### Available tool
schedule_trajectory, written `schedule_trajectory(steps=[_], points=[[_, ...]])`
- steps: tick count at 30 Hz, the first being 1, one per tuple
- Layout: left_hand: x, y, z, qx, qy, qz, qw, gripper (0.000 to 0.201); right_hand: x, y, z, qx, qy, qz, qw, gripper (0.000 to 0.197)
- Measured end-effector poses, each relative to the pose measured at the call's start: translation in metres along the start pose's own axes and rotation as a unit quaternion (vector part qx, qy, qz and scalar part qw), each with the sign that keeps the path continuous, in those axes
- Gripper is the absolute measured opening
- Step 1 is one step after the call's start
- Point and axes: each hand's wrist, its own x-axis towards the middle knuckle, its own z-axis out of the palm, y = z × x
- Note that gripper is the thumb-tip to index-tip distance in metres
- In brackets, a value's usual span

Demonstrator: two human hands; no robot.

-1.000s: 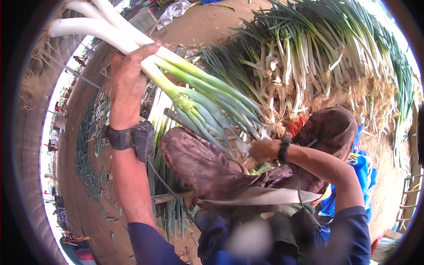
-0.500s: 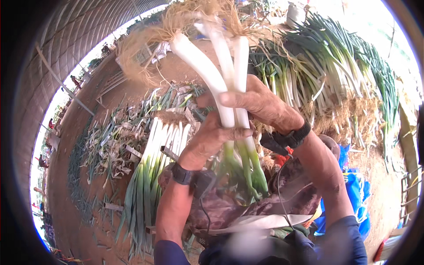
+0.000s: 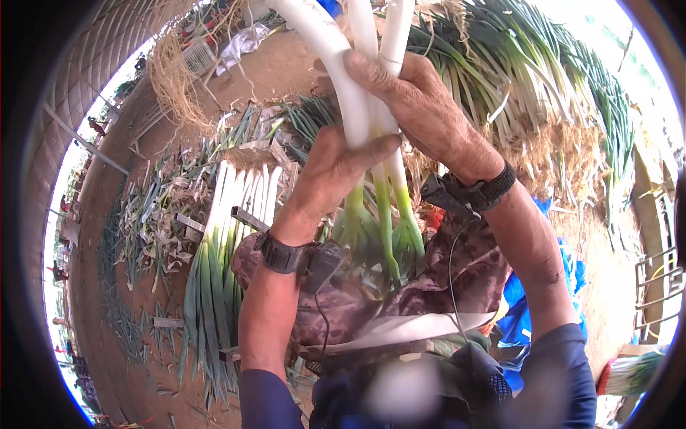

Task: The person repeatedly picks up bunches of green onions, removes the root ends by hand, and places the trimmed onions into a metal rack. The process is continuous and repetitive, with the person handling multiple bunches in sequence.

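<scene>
Being held over the lap (image 3: 457,279), the leeks (image 3: 355,104) are clasped by the curled left hand (image 3: 332,168) and right hand (image 3: 432,111), and are probably best gripped by the white shanks (image 3: 314,32), likely firm but slick, since the leaves (image 3: 409,239) seem easily bruised.

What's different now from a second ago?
The held leeks swung from upper left to upper middle of the view. The right hand came up and took hold too. The left hand still grips them; the leek pile and neat row look unchanged.
</scene>
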Motion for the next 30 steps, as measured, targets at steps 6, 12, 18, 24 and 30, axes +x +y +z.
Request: schedule_trajectory(steps=[6, 12, 18, 24, 30], points=[[0.005, 0.004, 0.002, 0.089, 0.056, -0.018, 0.994, 0.052, 0.003, -0.014, -0.002, 0.051, 0.024, 0.014, 0.998, 0.059], [0.006, 0.006, 0.014, 0.039, -0.012, -0.042, 0.998, 0.070, -0.004, -0.022, 0.002, -0.047, -0.006, 0.026, 0.999, 0.039], [-0.003, -0.026, 0.073, 0.280, 0.317, 0.177, 0.889, 0.115, 0.010, -0.064, -0.004, -0.097, 0.085, 0.094, 0.987, 0.032], [-0.007, -0.058, 0.098, 0.343, 0.438, 0.166, 0.814, 0.116, 0.014, -0.050, 0.006, -0.153, 0.084, -0.215, 0.961, 0.019], [0.015, -0.004, 0.042, 0.342, 0.399, 0.278, 0.804, 0.070, -0.005, -0.044, -0.018, -0.127, 0.036, -0.145, 0.981, 0.023]])
